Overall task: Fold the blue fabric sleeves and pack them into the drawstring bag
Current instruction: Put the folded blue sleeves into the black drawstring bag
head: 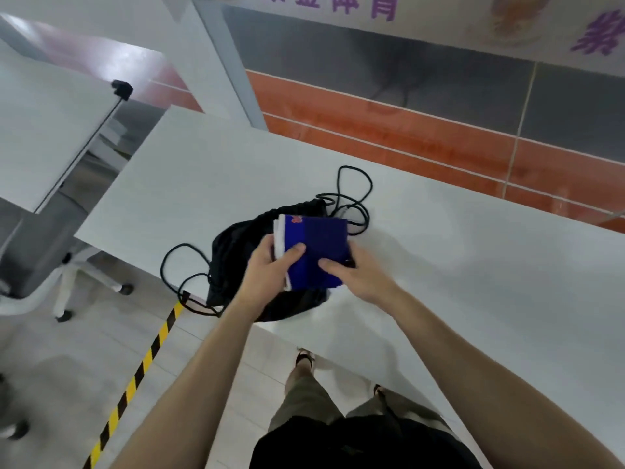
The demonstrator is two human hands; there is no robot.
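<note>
The blue fabric sleeves (316,247) form one folded stack with a white edge on its left side and a small red mark near the top. Both hands hold the stack just above the black drawstring bag (236,252), which lies crumpled on the white table (473,265). My left hand (270,272) grips the stack's left edge, thumb on top. My right hand (355,272) grips its lower right side, thumb on top. The bag's black cords (355,198) loop over the table beyond the bag and to its left.
The table's near left corner lies just below the bag. Left of it stand another white table (44,137) and a wheeled chair base (77,279). Yellow-black tape (135,380) runs across the floor. A wall with an orange stripe (406,130) rises behind the table.
</note>
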